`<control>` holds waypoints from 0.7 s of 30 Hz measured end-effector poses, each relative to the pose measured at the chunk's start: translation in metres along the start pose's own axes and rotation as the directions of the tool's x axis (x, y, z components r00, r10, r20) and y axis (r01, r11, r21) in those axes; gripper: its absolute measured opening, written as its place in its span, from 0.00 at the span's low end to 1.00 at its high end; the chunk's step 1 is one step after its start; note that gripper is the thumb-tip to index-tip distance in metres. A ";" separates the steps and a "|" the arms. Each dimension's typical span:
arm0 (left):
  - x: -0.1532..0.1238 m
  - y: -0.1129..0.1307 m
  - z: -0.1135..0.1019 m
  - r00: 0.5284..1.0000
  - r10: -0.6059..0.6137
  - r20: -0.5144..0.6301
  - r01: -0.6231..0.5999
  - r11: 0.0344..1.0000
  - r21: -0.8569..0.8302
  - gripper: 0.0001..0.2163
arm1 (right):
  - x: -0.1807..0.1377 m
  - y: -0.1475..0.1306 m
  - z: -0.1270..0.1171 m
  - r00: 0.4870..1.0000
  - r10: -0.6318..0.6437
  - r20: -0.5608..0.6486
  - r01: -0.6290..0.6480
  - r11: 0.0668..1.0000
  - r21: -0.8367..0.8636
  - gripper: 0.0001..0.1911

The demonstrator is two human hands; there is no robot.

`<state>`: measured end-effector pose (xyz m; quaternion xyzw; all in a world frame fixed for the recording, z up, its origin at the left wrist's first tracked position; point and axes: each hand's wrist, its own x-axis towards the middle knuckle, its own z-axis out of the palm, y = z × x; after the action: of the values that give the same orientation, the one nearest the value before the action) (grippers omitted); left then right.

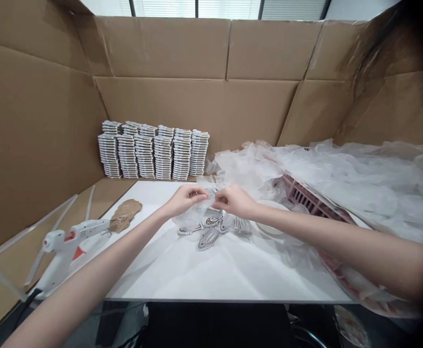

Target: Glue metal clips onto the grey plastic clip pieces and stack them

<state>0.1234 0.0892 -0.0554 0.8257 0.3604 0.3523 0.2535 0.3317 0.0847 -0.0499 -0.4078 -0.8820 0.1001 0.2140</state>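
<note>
Above the white, flat-topped counter [229, 278]: we see both hands near each other, a small gap between the fingertips.
Left hand [192, 198]: grip pinched, thumb against fingertips, apparently on the film of a clear, crinkled plastic bag [191, 216].
Right hand [231, 200]: fingers curled toward the thumb; we cannot tell whether this grip is fully closed or has hold of anything.
Bag: beneath and between the hands, at the counter's middle, beside flat grey ornate pieces [209, 238].
Film handling: we judge it wants light fingertips, opposite edges parted gently; a hard tug could tear it or scatter the pieces.
White glue gun with orange trigger [61, 251]: no brand we can read.
Stacks of thin, white-edged packets [153, 154]: too small for us to make out any print.
Ornate pieces: patterned; no lettering legible to us.
</note>
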 end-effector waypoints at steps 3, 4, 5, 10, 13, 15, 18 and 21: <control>-0.007 -0.003 -0.004 0.997 -0.057 0.053 0.051 0.992 0.112 0.12 | 0.009 0.010 0.005 0.998 0.040 -0.045 -0.034 0.991 0.132 0.10; -0.009 -0.005 -0.006 0.994 -0.080 0.076 0.069 0.987 0.144 0.13 | 0.011 0.015 0.006 0.997 0.057 -0.051 -0.047 0.983 0.177 0.10; -0.012 -0.008 -0.006 0.990 -0.103 0.093 0.087 0.982 0.167 0.13 | 0.012 0.019 0.006 0.996 0.075 -0.044 -0.063 0.972 0.225 0.10; -0.015 -0.014 -0.007 0.984 -0.155 0.092 0.142 0.981 0.131 0.11 | 0.013 0.032 0.010 0.989 0.094 0.114 -0.130 0.922 0.364 0.08; -0.013 -0.011 -0.009 0.989 -0.117 0.094 0.104 0.985 0.140 0.09 | 0.014 0.032 0.008 0.994 0.047 0.103 -0.071 0.967 0.245 0.08; -0.010 -0.008 -0.010 0.986 -0.095 0.136 0.066 0.977 0.203 0.07 | 0.016 0.030 0.007 0.997 -0.013 0.079 0.001 0.989 0.147 0.07; -0.007 -0.001 -0.013 0.978 -0.088 0.189 0.030 0.956 0.292 0.07 | 0.020 0.027 0.007 0.990 -0.117 0.078 0.113 0.992 0.051 0.11; -0.005 0.005 -0.015 0.985 -0.064 0.162 0.011 0.952 0.307 0.09 | 0.025 0.024 0.010 0.988 -0.138 0.069 0.137 0.990 0.018 0.17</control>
<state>0.1114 0.0852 -0.0446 0.8749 0.4033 0.2156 0.1597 0.3288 0.1196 -0.0598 -0.3407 -0.9144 0.1050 0.1919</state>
